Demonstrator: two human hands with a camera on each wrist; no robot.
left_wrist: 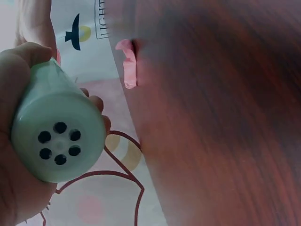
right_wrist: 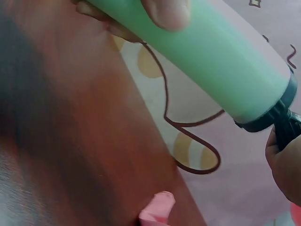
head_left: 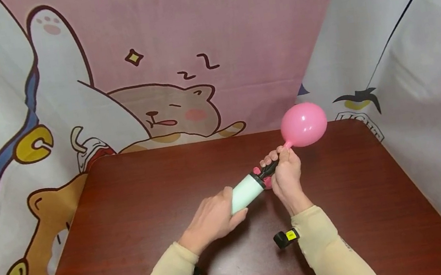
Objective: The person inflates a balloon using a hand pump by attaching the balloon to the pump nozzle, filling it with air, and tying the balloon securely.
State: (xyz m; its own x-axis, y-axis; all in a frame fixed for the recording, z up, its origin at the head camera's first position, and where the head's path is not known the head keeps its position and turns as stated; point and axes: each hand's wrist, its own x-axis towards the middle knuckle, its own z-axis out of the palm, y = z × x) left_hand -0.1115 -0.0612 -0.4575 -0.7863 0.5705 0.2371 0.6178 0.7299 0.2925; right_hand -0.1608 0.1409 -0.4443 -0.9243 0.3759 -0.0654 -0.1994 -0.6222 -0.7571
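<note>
My left hand (head_left: 214, 215) grips the pale green barrel of a balloon pump (head_left: 247, 192), its fingers wrapped round it. In the left wrist view the pump's rounded end (left_wrist: 59, 141) faces the camera, with several dark holes. At the pump's other end, my right hand (head_left: 288, 176) holds the black nozzle end together with the neck of a pink balloon (head_left: 304, 125). The balloon is partly inflated and round, standing up and to the right of that hand. The right fingers and thumb hide where neck and nozzle meet. The pump is tilted above the table.
A dark red-brown wooden table (head_left: 137, 207) lies beneath both hands. A limp pink balloon (left_wrist: 130, 66) lies on it near the far edge, partly behind the pump in the head view. Printed cartoon curtains (head_left: 264, 31) hang behind and on both sides.
</note>
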